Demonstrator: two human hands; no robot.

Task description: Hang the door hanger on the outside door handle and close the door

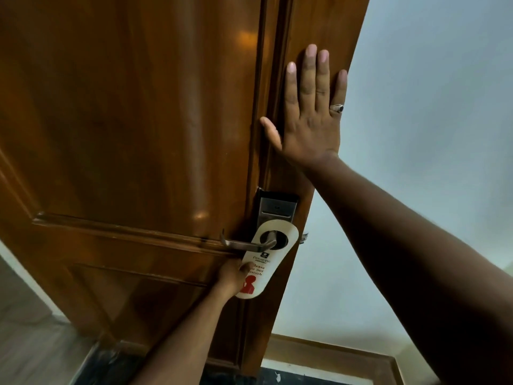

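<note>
Wooden door against a pale wall — hanger on the handle, door not yet closed.

The dark floor point(105, 365) and wooden skirting point(333, 354) ran below a pale wall point(430, 134), and the door point(125, 120) stood open, its free edge clear of any frame in view. Nearest the camera, the left hand point(231, 276) pinched the lower part of the door hanger point(258, 269), thumb on its printed face. The hanger's hole was already looped over the door handle point(247, 245), just below the card lock point(277, 208). Further up, the right hand point(311, 118) lay flat on the door near its edge, fingers spread, grasping nothing. Judgement: hanging appeared essentially done — what remained was to release the hanger and close the door. Which face of the door this was could not be confirmed.
</note>
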